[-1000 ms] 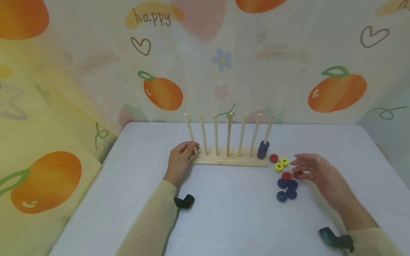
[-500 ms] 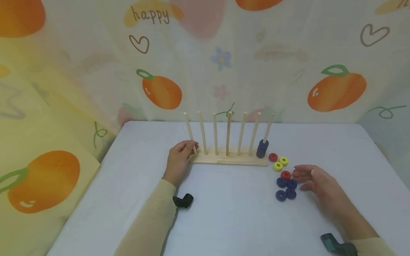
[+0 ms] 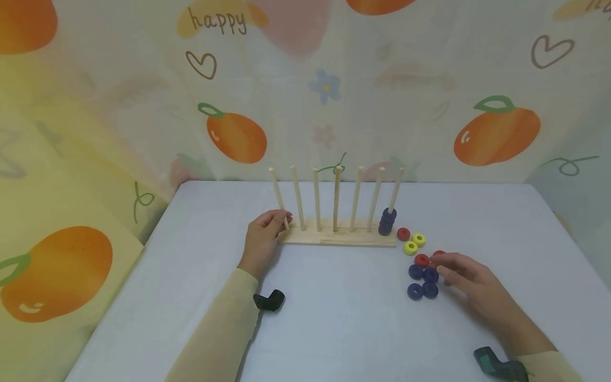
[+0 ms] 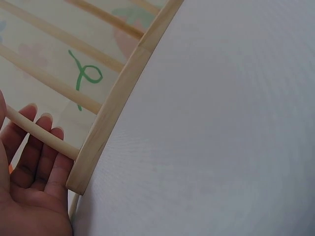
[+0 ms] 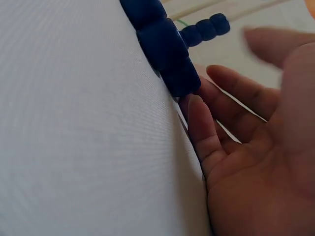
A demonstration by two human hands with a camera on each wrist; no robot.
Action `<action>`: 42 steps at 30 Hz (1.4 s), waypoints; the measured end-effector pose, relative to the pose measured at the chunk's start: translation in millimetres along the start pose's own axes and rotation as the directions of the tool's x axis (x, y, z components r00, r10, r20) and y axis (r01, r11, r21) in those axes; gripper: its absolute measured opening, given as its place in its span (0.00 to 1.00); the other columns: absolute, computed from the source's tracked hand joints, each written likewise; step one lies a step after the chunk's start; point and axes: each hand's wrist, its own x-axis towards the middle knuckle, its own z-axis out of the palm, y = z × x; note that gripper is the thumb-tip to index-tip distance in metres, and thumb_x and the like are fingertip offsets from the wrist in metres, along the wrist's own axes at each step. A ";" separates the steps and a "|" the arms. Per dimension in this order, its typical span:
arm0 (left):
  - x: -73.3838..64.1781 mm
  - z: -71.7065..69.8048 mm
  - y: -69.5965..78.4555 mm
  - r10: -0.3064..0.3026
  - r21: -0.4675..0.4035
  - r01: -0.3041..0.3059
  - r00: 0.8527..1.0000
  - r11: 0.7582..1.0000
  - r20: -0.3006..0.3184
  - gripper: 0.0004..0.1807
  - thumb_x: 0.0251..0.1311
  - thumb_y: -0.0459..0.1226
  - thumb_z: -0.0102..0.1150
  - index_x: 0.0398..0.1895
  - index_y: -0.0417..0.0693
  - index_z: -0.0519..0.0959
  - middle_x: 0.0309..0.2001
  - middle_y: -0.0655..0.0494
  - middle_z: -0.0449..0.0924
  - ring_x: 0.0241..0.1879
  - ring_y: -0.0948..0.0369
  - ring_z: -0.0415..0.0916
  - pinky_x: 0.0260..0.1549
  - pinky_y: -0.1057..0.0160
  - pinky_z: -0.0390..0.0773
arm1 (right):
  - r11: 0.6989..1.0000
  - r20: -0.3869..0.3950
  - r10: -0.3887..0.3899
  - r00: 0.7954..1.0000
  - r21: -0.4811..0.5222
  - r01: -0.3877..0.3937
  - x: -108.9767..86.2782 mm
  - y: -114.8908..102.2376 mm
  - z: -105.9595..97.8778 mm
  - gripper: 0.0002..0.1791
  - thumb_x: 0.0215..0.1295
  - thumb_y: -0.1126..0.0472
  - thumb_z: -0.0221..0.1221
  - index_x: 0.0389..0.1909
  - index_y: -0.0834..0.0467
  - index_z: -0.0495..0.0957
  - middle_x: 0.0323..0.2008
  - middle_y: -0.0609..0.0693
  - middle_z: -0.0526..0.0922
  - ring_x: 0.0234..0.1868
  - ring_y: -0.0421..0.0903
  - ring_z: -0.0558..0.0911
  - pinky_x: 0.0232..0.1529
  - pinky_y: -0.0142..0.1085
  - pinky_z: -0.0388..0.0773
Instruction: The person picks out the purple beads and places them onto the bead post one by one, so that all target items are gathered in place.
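My left hand (image 3: 261, 239) holds the leftmost peg (image 3: 277, 191) of a wooden peg rack (image 3: 353, 241) near its foot. In the left wrist view, that hand's fingers (image 4: 42, 152) lie behind the peg (image 4: 47, 135). Blue rings (image 3: 387, 222) are stacked on the rightmost peg. My right hand (image 3: 472, 286) is low over the table, thumb and fingers apart, fingertips right at the loose blue rings (image 3: 416, 291) and a red ring (image 3: 422, 260). Another red ring (image 3: 439, 253) is partly hidden behind its fingers. Up close in the right wrist view, fingertips (image 5: 197, 110) meet a blue ring (image 5: 181, 78).
Two yellow rings (image 3: 410, 248) and a red ring (image 3: 403, 234) lie by the rack's right end. The other pegs stand bare. A white cloth covers the table (image 3: 324, 318), and a printed curtain (image 3: 382, 116) hangs behind it.
My right hand has gone down, then left to the blue rings, and its fingers have drawn closer together. The red ring it covered shows again. My left hand stays at the peg.
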 end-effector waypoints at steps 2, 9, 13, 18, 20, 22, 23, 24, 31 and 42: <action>0.1 0.1 0.5 -0.002 -0.001 0.002 1.000 1.000 0.000 0.19 0.82 0.48 0.61 0.52 0.41 0.88 0.51 0.48 0.88 0.55 0.54 0.84 0.61 0.55 0.82 | 0.999 -0.002 0.016 1.000 -0.046 -0.017 0.1 -0.3 1.5 0.16 0.84 0.58 0.62 0.65 0.59 0.82 0.61 0.55 0.85 0.57 0.35 0.81 0.52 0.25 0.79; 0.0 0.0 1.0 0.006 -0.009 -0.006 1.000 1.000 0.003 0.18 0.82 0.47 0.61 0.51 0.40 0.88 0.52 0.47 0.88 0.56 0.52 0.84 0.61 0.55 0.82 | 1.000 -0.004 0.003 1.000 -0.027 -0.003 -1.9 1.1 4.6 0.19 0.73 0.66 0.71 0.62 0.60 0.83 0.57 0.57 0.85 0.40 0.43 0.84 0.38 0.33 0.84; 0.0 -0.3 0.7 0.013 -0.011 -0.013 1.000 1.000 0.006 0.18 0.82 0.47 0.62 0.51 0.40 0.88 0.52 0.47 0.88 0.56 0.52 0.85 0.61 0.55 0.82 | 0.998 0.013 0.023 1.000 -0.062 -0.022 -2.0 1.2 5.4 0.23 0.69 0.66 0.74 0.64 0.58 0.83 0.56 0.54 0.84 0.38 0.44 0.82 0.37 0.33 0.83; 0.0 -0.2 0.6 0.017 -0.010 -0.017 1.000 1.000 0.006 0.18 0.82 0.47 0.62 0.51 0.40 0.88 0.51 0.48 0.88 0.55 0.53 0.85 0.60 0.55 0.82 | 0.994 0.026 0.010 1.000 -0.110 -0.007 -1.0 0.3 6.3 0.25 0.67 0.67 0.76 0.63 0.56 0.84 0.56 0.53 0.83 0.37 0.43 0.82 0.36 0.32 0.82; 0.0 -0.1 0.5 0.015 -0.008 -0.015 1.000 1.000 0.005 0.19 0.82 0.48 0.61 0.51 0.40 0.88 0.51 0.48 0.88 0.55 0.53 0.84 0.61 0.55 0.82 | 0.992 0.029 0.001 1.000 -0.123 0.003 -0.7 -0.7 6.3 0.25 0.66 0.67 0.76 0.63 0.56 0.84 0.56 0.53 0.83 0.37 0.43 0.81 0.36 0.32 0.82; -0.1 0.0 0.4 0.011 -0.005 -0.011 1.000 1.000 0.004 0.19 0.82 0.48 0.61 0.52 0.40 0.88 0.51 0.48 0.88 0.55 0.53 0.84 0.61 0.55 0.82 | 0.991 0.032 -0.010 0.999 -0.130 0.015 -0.5 -1.6 6.1 0.24 0.66 0.68 0.76 0.62 0.56 0.84 0.55 0.53 0.83 0.37 0.43 0.81 0.36 0.32 0.82; -0.1 0.0 0.3 0.009 -0.004 -0.009 1.000 1.000 0.003 0.19 0.81 0.48 0.61 0.52 0.40 0.88 0.51 0.48 0.88 0.55 0.53 0.84 0.61 0.55 0.82 | 0.991 0.033 -0.016 0.999 -0.135 0.021 -0.3 -2.0 6.1 0.24 0.65 0.68 0.76 0.62 0.56 0.84 0.55 0.53 0.83 0.37 0.43 0.81 0.36 0.32 0.82; -0.2 0.0 0.2 0.008 -0.002 -0.008 1.000 1.000 0.002 0.19 0.81 0.49 0.61 0.52 0.40 0.88 0.51 0.49 0.88 0.55 0.54 0.84 0.61 0.55 0.82 | 0.990 0.034 -0.022 0.999 -0.141 0.027 -0.3 -2.3 6.1 0.24 0.65 0.68 0.76 0.61 0.56 0.84 0.55 0.53 0.83 0.37 0.43 0.81 0.36 0.32 0.82; -0.4 -0.5 -0.2 0.013 -0.005 -0.013 1.000 1.000 0.005 0.20 0.81 0.49 0.61 0.52 0.40 0.88 0.51 0.48 0.88 0.56 0.54 0.84 0.61 0.54 0.81 | 0.984 0.015 -0.082 0.997 -0.160 0.084 0.4 -1.4 6.7 0.23 0.64 0.69 0.77 0.59 0.55 0.85 0.50 0.48 0.83 0.37 0.42 0.80 0.36 0.31 0.82; -0.9 -0.7 0.2 0.019 -0.010 -0.019 1.000 1.000 0.008 0.21 0.81 0.50 0.62 0.53 0.40 0.88 0.51 0.48 0.88 0.56 0.54 0.83 0.62 0.55 0.81 | 0.984 -0.022 -0.086 0.996 -0.156 0.081 -1.3 -2.4 7.3 0.21 0.66 0.68 0.76 0.58 0.54 0.86 0.50 0.47 0.84 0.41 0.41 0.80 0.41 0.28 0.82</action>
